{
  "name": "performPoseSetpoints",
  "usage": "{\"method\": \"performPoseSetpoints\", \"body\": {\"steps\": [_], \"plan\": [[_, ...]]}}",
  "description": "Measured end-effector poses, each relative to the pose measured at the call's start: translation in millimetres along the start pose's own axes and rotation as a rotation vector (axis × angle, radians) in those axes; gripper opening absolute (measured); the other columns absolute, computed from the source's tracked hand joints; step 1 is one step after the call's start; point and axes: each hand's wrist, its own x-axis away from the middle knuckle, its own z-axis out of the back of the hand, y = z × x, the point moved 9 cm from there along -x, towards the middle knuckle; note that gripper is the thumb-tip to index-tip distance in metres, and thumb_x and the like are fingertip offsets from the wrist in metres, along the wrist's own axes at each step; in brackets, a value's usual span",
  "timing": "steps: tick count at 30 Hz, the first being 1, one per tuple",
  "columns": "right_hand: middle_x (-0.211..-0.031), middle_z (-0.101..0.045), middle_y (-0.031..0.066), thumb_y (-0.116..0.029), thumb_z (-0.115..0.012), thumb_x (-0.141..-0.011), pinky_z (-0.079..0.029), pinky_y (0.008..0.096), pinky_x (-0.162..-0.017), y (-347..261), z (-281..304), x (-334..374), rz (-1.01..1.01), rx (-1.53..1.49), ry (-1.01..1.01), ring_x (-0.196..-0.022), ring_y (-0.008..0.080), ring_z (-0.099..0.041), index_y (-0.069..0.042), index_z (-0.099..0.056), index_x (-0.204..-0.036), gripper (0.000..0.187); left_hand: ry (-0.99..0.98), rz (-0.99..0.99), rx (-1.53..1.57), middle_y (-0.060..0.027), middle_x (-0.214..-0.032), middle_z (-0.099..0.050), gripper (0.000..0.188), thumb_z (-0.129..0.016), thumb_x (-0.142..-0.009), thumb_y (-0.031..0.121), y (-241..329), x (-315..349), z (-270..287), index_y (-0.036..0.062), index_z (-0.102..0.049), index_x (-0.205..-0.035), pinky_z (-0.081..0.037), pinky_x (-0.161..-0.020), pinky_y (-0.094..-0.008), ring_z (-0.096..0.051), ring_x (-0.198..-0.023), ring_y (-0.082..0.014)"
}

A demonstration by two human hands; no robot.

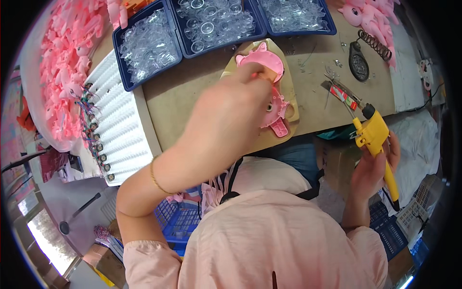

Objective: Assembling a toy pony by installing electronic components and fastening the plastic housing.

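Many pink toy figures (72,91) lay heaped well left of the tan holder (290,79); nearer it on that side stood a white ribbed tray (120,115), and beyond it blue bins (211,51) of clear pieces. The left hand (230,107) was over the holder from its left, fingertips hidden, so I could not tell whether that grip was grasping anything. Pink shell pieces (280,113) sat on the holder, under and just beside that hand, clearly the nearer one; the holder's long axis ran away from the counter's (308,103) near edge. Right of the holder lay a red label (344,94), its print unreadable; farther right, the right hand's (374,168) grip was wrapped around a slanting yellow tool (373,135).
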Motion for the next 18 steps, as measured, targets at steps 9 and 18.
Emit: {"method": "performPoseSetpoints", "body": {"steps": [9,18], "plan": [[-0.121,-0.052,0.0163,-0.028,-0.061,-0.086,-0.048,0.0358,-0.087,10,-21,8,-0.021,0.101,-0.177,-0.11,0.0251,-0.053,0.0,-0.04,-0.127,0.054,0.225,0.283,0.253,-0.0119,-0.092,-0.062,0.014,-0.063,-0.08,0.009,-31,46,7,0.004,-0.064,-0.094,-0.043,-0.081,-0.0376,-0.058,-0.087,-0.0292],[-0.127,-0.045,0.0251,-0.02,-0.066,-0.084,-0.042,0.041,-0.096,-4,-46,29,-0.005,-0.008,-0.544,-0.115,0.0316,-0.05,-0.004,-0.035,-0.13,0.058,0.153,0.277,0.377,-0.0056,-0.072,-0.052,0.007,-0.065,-0.077,0.012,-20,46,-24,0.0073,-0.061,-0.08,-0.036,-0.065,-0.0345,-0.05,-0.07,-0.024]]}}
